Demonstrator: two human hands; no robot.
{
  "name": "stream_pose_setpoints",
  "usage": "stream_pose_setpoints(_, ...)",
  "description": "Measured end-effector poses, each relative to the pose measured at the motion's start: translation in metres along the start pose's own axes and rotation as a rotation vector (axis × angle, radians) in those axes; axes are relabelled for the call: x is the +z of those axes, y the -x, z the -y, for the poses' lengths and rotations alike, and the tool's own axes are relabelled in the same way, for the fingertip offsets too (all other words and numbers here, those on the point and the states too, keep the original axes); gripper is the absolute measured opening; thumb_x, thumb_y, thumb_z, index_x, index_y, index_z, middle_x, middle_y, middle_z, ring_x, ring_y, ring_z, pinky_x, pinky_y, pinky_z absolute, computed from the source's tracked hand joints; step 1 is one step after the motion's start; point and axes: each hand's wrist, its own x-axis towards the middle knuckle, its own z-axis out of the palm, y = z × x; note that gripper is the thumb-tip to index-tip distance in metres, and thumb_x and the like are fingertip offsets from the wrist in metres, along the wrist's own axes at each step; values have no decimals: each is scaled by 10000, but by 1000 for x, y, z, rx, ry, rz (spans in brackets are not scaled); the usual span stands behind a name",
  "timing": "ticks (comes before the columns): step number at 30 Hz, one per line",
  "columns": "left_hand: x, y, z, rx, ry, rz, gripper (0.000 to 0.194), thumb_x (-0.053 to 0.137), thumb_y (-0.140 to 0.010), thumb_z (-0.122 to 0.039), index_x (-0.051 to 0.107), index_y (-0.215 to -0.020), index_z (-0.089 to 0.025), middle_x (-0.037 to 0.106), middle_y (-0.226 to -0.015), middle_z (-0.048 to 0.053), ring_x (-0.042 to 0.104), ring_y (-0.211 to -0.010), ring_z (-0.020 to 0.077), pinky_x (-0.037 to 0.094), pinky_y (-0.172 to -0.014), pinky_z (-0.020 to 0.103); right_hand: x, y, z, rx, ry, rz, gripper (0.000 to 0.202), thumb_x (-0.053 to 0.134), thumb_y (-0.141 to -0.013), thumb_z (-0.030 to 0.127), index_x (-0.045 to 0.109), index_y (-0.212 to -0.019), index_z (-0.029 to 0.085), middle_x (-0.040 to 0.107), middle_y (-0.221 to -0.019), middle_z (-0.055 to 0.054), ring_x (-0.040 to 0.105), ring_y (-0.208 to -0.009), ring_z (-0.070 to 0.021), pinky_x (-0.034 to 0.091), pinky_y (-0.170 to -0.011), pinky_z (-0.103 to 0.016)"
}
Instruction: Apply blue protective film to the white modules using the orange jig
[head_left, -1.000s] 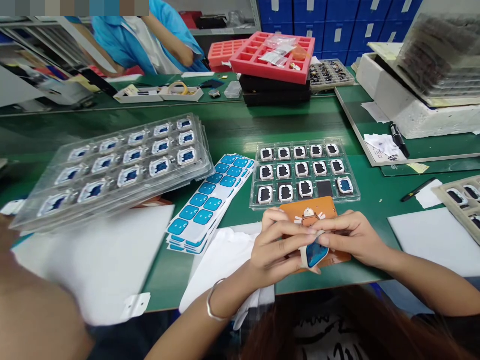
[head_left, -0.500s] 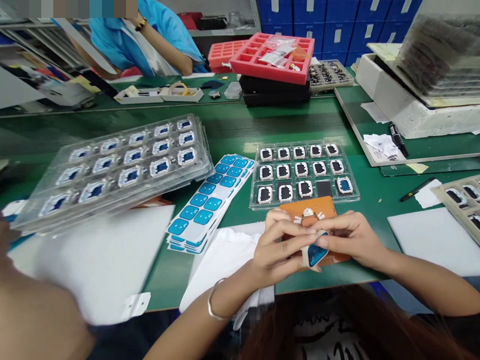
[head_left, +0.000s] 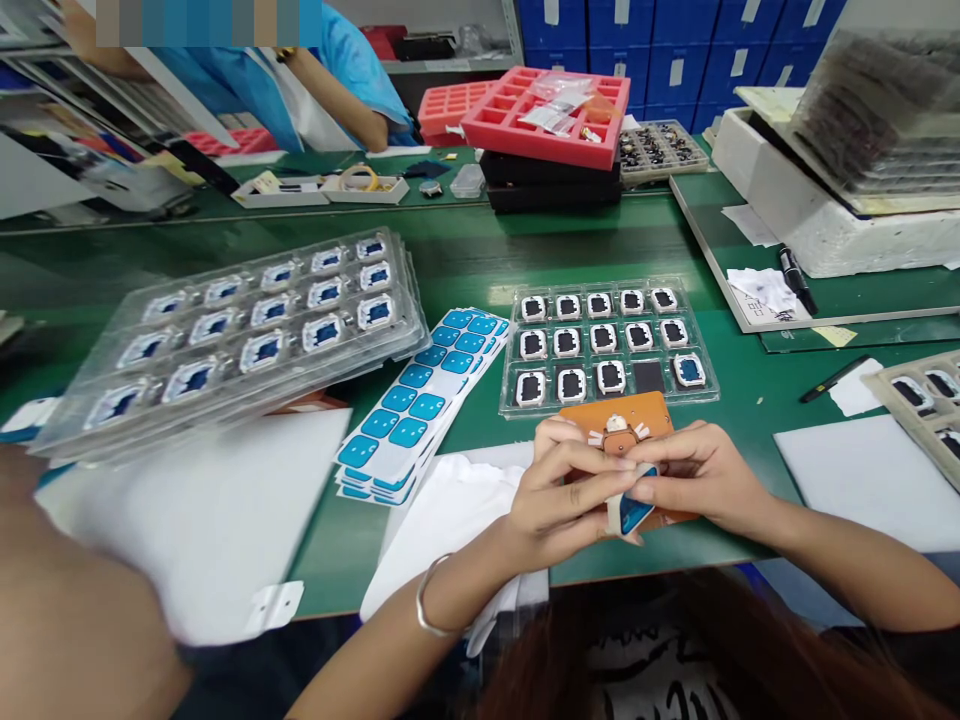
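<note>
Left hand (head_left: 559,500), right hand (head_left: 694,475) pinching part (head_left: 630,512)

Green table (head_left: 465,250), red foam tray (head_left: 547,125), blue-on-white sticker sheets (head_left: 420,400), orange block (head_left: 622,420), perhaps wooden.

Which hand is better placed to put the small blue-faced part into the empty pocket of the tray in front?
Probably the right hand: it pinches the blue-faced part and lies nearest the empty pocket. The left hand only steadies it.
</note>
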Motion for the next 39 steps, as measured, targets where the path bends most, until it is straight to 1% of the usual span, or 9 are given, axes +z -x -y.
stream_pose_setpoints(4,-1,-3,-2,-6,15,31,545,646,-905,-390,500,-1415,-263,659,-993,60,482,-895,178,388,-802,330,1,-2,9,-25,55,62,149,772,-794,284,775,-834,141,533,-583,29,392,-465,-47,347,-412,-161)
stream_pose_setpoints(8,-4,-5,-4,-29,57,96,550,630,-904,-441,503,-1412,-273,656,-963,50,485,-883,172,382,-819,327,-1,-1,13,60,97,110,249,762,-804,367,736,-788,119,457,-570,40,341,-489,-55,259,-427,-193)
stream_pose_setpoints(12,-7,-5,-4,-72,138,174,520,641,-887,-478,560,-1355,-266,662,-959,49,484,-891,176,378,-836,329,-4,0,9,116,106,110,336,791,-769,435,665,-758,123,500,-611,27,409,-549,-78,330,-507,-218)
stream_pose_setpoints(15,-8,-4,-2,-169,224,193,514,653,-865,-511,588,-1313,-267,667,-1020,63,494,-899,178,398,-845,328,-4,0,6,99,130,128,343,821,-743,405,608,-755,137,520,-655,27,443,-590,-86,364,-549,-222)
stream_pose_setpoints(19,-7,-3,1,-359,456,70,479,655,-863,-527,601,-1274,-285,645,-1070,68,531,-1000,189,453,-867,320,-3,-2,8,53,106,201,397,847,-719,337,621,-984,147,610,-806,0,484,-632,-86,372,-554,-210)
stream_pose_setpoints(23,-6,-1,0,-478,667,-4,436,651,-894,-456,575,-1282,-272,607,-1085,73,604,-1050,189,515,-853,293,-3,0,12,42,75,222,302,777,-815,339,630,-989,140,638,-803,-7,544,-655,-85,443,-607,-210)
stream_pose_setpoints(28,-5,0,0,-462,739,-12,361,613,-938,-364,554,-1286,-287,614,-1146,76,615,-1099,170,526,-897,283,-4,2,16,93,-41,242,257,702,-894,359,628,-1024,151,696,-868,-43,677,-816,-135,562,-775,-277)
stream_pose_setpoints(34,-4,-3,1,-396,667,-21,360,640,-908,-423,579,-1231,-277,632,-1079,78,589,-1088,180,521,-893,307,-4,1,18,79,-68,262,193,657,-932,335,654,-982,149,713,-882,-43,688,-837,-126,565,-821,-273)
stream_pose_setpoints(39,-4,-3,3,-372,664,-14,378,659,-888,-445,586,-1221,-281,629,-1054,69,574,-1039,167,509,-875,295,-2,-1,18,75,-48,258,231,611,-952,380,646,-940,151,709,-857,-40,677,-809,-124,548,-783,-263)
